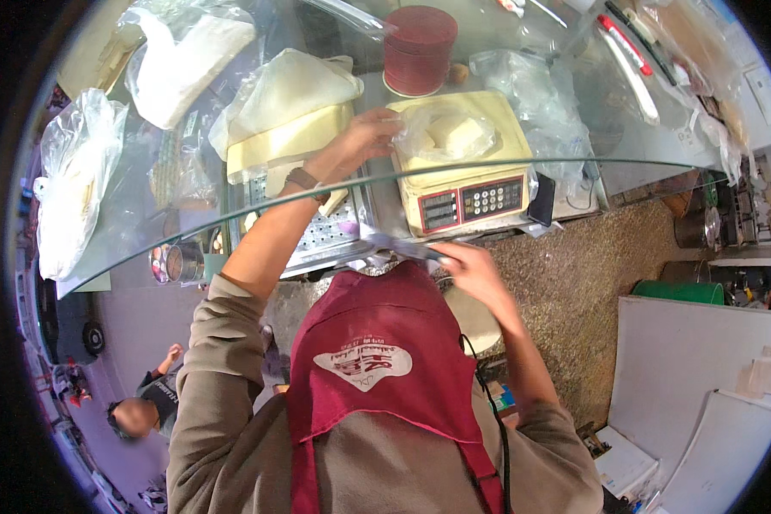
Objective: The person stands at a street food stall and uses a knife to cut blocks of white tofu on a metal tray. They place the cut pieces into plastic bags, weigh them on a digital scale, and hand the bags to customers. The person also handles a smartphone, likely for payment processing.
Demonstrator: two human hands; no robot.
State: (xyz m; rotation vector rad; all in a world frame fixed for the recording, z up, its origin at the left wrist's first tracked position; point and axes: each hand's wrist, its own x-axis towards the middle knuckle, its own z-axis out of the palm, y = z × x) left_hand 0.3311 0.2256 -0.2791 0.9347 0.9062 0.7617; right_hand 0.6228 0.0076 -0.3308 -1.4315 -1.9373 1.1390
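Observation:
My left hand (pixel 378 133) reaches under the glass shelf and touches the edge of a clear plastic bag (pixel 417 132) on a yellow digital scale (pixel 456 173). A pale yellow block (pixel 460 133) lies in that bag. Close to my apron, my right hand (pixel 466 263) grips the dark handle of a metal utensil (pixel 401 247), whose head is blurred. Left of the scale, a large pale yellow block (pixel 289 136) lies partly under plastic wrap. Below it, smaller pale pieces rest on a perforated metal tray (pixel 324 231).
The glass shelf's front edge (pixel 263 204) crosses above my left forearm. A red round container (pixel 419 51) stands behind the scale. Plastic bags (pixel 527 96) lie to its right, and markers (pixel 624 45) at the upper right. A person (pixel 144 411) is at the lower left.

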